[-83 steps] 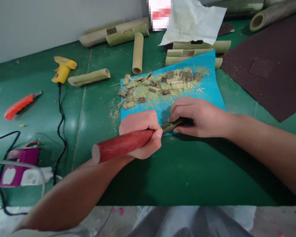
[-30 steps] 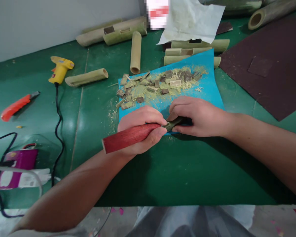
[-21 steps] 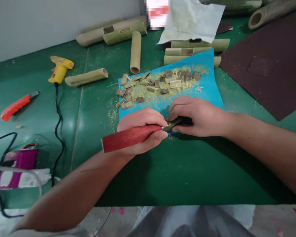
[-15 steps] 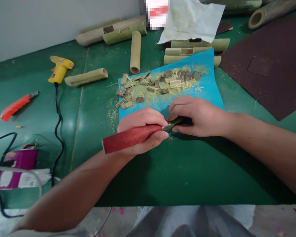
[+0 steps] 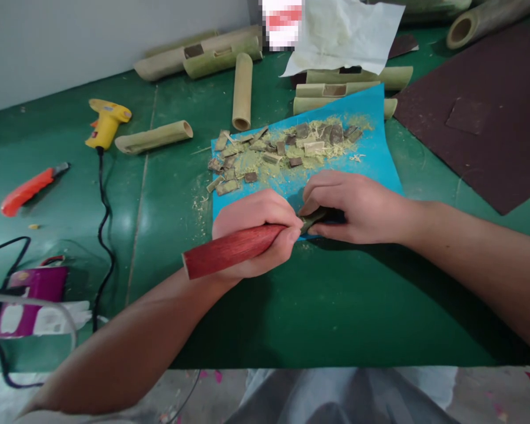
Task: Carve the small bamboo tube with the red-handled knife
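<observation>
My left hand (image 5: 260, 235) is closed round a tool with a red wooden handle (image 5: 229, 252); the tool's working end is hidden by my fingers. My right hand (image 5: 353, 206) pinches a small dark green piece (image 5: 313, 220), whose left end meets the fingertips of my left hand. Both hands rest over the near edge of a blue sheet (image 5: 371, 165). Behind them on the sheet lie greenish shavings and several small brown and green chips (image 5: 295, 161).
On the green table (image 5: 291, 318), a yellow glue gun (image 5: 107, 125), an orange cutter (image 5: 29, 189) and a purple box (image 5: 35, 300) lie left. Bamboo tubes (image 5: 242, 91) and white paper (image 5: 344, 35) stand behind; dark brown sheets (image 5: 481, 112) lie right.
The fingers and thumb of my left hand have moved forward along the tool and now cover its metal part. The right hand looks the same.
</observation>
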Demonstrator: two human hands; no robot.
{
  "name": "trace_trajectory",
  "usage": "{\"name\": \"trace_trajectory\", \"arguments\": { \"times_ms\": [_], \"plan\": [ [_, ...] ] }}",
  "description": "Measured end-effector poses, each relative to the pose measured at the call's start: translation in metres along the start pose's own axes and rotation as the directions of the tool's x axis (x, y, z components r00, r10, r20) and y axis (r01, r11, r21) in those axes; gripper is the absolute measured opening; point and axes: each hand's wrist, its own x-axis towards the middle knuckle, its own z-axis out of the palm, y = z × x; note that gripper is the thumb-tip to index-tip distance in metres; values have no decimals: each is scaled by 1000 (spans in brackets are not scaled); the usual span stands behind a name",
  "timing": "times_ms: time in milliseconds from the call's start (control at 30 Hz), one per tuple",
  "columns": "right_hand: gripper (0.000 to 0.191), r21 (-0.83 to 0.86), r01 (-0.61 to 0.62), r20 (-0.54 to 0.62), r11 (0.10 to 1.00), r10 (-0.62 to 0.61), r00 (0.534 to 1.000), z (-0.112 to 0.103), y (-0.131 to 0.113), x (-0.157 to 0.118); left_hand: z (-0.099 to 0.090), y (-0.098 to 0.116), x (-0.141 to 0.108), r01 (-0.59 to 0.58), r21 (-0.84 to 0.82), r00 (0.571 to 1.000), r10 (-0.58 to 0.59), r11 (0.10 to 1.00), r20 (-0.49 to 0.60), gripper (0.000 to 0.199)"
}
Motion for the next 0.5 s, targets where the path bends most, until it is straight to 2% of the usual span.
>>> {"name": "trace_trajectory", "arguments": {
  "times_ms": [133, 500],
  "plan": [
    [9, 11, 19, -10, 1000, -19, 1000, -1, 0, 0, -1, 2, -1, -10, 25, 1000, 11, 1000, -14, 14],
    [5, 30, 6, -15, 1000, -5, 1000, 0, -1, 0, 2, -8, -9, -80, -18, 985, 76, 997, -156, 16]
  ]
}}
